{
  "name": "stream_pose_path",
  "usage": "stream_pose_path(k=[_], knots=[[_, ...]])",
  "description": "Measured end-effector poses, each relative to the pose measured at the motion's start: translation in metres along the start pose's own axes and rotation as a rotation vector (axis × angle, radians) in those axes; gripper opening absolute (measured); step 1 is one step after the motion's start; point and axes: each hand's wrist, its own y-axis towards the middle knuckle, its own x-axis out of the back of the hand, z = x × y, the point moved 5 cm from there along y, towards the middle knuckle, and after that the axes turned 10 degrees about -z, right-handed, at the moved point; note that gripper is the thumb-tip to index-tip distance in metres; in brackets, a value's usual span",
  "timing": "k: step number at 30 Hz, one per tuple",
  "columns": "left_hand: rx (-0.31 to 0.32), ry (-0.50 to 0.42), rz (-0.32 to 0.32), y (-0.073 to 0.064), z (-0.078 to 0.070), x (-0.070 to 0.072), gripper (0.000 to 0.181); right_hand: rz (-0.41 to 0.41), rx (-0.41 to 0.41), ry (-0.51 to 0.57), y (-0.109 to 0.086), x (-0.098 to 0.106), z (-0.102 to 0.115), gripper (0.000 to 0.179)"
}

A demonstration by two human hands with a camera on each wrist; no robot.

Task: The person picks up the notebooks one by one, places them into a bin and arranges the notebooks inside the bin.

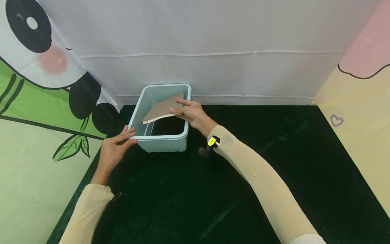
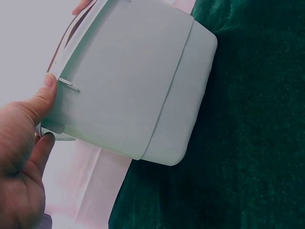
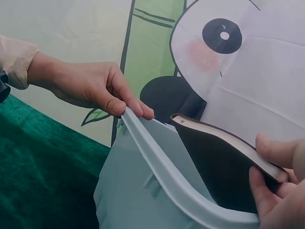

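A light blue plastic bin (image 1: 163, 144) stands on the dark green cloth near the back wall. My left hand (image 1: 117, 145) pinches its near left corner, thumb outside and fingers over the rim, as the left wrist view of the bin wall (image 2: 124, 76) also shows. My right hand (image 1: 193, 115) holds a notebook (image 1: 164, 106) with a brownish cover by its right end, thumb on top and fingers beneath. Tilted and slightly bent, the notebook (image 3: 224, 162) hangs partly inside the bin's opening, its pale page edges showing. Something dark lies low in the bin, partly hidden by the notebook.
Dark green cloth (image 1: 243, 162) covers the table. A white fabric backdrop (image 1: 243, 74) rises close behind the bin, and printed cartoon panels (image 1: 39, 176) flank the table on both sides.
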Motion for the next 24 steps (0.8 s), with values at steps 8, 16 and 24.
stream_pose_path(k=[8, 16, 24], knots=[[-0.006, 0.006, -0.005, -0.0006, -0.0014, -0.0001, 0.036, -0.019, -0.011, -0.025, 0.0038, -0.0008, -0.0023, 0.060], [-0.028, -0.018, 0.000, -0.0014, -0.0045, -0.0006, 0.036, -0.017, -0.021, -0.068, 0.0016, -0.0025, 0.0005, 0.060], [-0.013, -0.005, 0.002, -0.0009, -0.0021, 0.0000, 0.036, -0.018, -0.001, -0.158, -0.0016, -0.0085, 0.0036, 0.057]])
